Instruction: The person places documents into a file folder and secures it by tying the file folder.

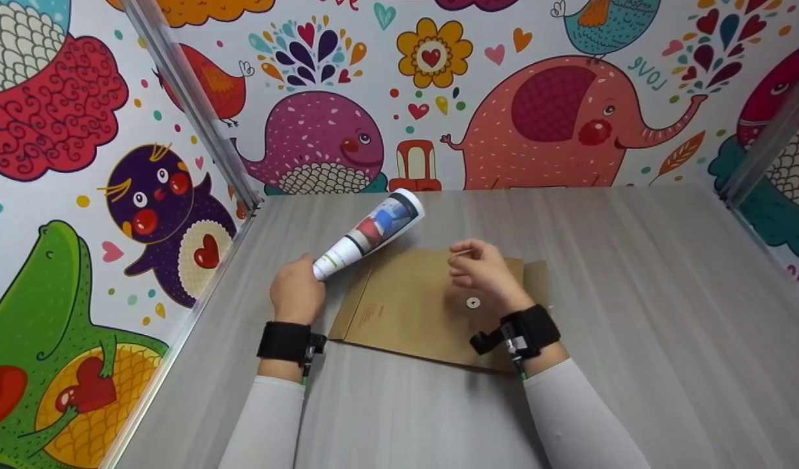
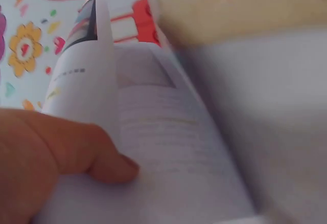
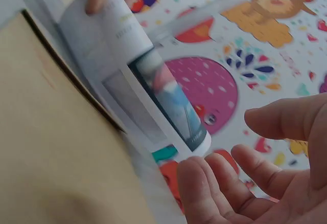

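Note:
My left hand (image 1: 298,290) grips a curled printed booklet (image 1: 373,229) by its near end, with the thumb pressed on the page in the left wrist view. Its white cover carries a red and blue picture, and it slants up and away to the right. A brown kraft paper envelope (image 1: 406,306) lies on the table under and beside it, with a white round button (image 1: 473,303) near its right part. Over that right part hovers my right hand (image 1: 484,270), fingers loosely bent and nothing in them. The right wrist view shows its thumb (image 3: 286,119) apart from the fingertips.
The grey wood-grain table (image 1: 634,326) extends around the envelope. Cartoon-printed walls (image 1: 536,39) stand at the back and left, with metal corner posts (image 1: 191,98). A black strap with a small camera (image 1: 533,332) sits on each wrist.

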Available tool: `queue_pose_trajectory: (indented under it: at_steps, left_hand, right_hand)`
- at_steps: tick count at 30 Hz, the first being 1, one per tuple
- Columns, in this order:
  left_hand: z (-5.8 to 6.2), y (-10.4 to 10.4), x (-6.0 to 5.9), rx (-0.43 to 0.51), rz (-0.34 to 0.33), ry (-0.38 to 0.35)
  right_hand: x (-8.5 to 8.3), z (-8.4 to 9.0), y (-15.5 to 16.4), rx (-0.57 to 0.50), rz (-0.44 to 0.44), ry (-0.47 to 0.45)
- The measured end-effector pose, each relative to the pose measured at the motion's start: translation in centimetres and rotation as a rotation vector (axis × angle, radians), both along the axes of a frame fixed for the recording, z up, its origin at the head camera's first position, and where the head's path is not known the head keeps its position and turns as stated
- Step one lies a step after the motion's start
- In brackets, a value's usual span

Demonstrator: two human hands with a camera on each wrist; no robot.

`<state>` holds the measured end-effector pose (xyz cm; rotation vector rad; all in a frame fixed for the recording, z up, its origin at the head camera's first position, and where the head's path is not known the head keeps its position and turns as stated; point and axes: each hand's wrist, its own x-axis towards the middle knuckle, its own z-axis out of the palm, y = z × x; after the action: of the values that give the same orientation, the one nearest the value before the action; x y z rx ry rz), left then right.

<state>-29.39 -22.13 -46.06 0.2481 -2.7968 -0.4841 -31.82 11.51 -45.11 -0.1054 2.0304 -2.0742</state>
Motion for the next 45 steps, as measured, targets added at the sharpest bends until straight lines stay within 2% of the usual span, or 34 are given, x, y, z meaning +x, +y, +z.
queue_pose_trajectory:
  at_steps: [3, 5, 8, 11, 13, 17, 22, 26, 30, 33, 36, 38, 43, 45]
  left_hand:
    - [0.3, 1.9, 0.5, -0.009, -0.053, 0.042]
    - [0.4, 3.4, 0.8, -0.031, -0.097, 0.085]
    - [0.4, 5.5, 1.5, -0.095, -0.187, 0.188]
    - [0.2, 7.4, 2.1, -0.167, -0.277, 0.305]
    - [0.1, 8.4, 2.4, -0.223, -0.325, 0.366]
    - [-0.3, 9.8, 2.9, -0.330, -0.397, 0.472]
    - [-1.0, 10.6, 3.2, -0.383, -0.454, 0.543]
    - [-1.3, 11.1, 3.3, -0.386, -0.476, 0.578]
    - [-1.5, 11.4, 3.3, -0.382, -0.482, 0.584]
    - [-1.5, 11.5, 3.4, -0.369, -0.473, 0.546]
    - [-1.0, 11.6, 3.8, -0.353, -0.475, 0.449]
    - [-0.5, 11.5, 4.2, -0.327, -0.496, 0.321]
    - [0.8, 10.9, 4.8, -0.206, -0.551, -0.127]
    - [1.0, 10.7, 4.9, -0.169, -0.556, -0.235]
  right_hand:
    - [-0.6, 0.4, 1.6, -0.025, -0.091, -0.012]
    - [-0.9, 0.7, 2.7, -0.002, -0.164, -0.002]
    - [-1.2, 0.9, 4.3, 0.082, -0.269, 0.025]
    - [-1.3, 1.0, 6.4, 0.201, -0.313, 0.052]
    - [-1.4, 1.0, 7.8, 0.245, -0.290, 0.044]
    - [-1.7, 0.4, 10.5, 0.240, -0.168, -0.024]
    - [-1.7, -0.3, 11.5, 0.266, -0.032, -0.144]
    - [-1.7, -0.4, 11.2, 0.324, -0.009, -0.221]
    - [-1.8, -0.4, 10.7, 0.390, -0.012, -0.173]
    - [-1.8, -0.3, 10.7, 0.422, -0.047, -0.112]
    - [-1.8, -0.3, 11.1, 0.454, -0.083, -0.079]
    - [-1.8, -0.4, 11.4, 0.443, -0.077, -0.073]
    - [-1.9, -0.9, 12.5, 0.410, -0.022, -0.122]
    - [-1.8, -1.0, 12.7, 0.438, -0.008, -0.143]
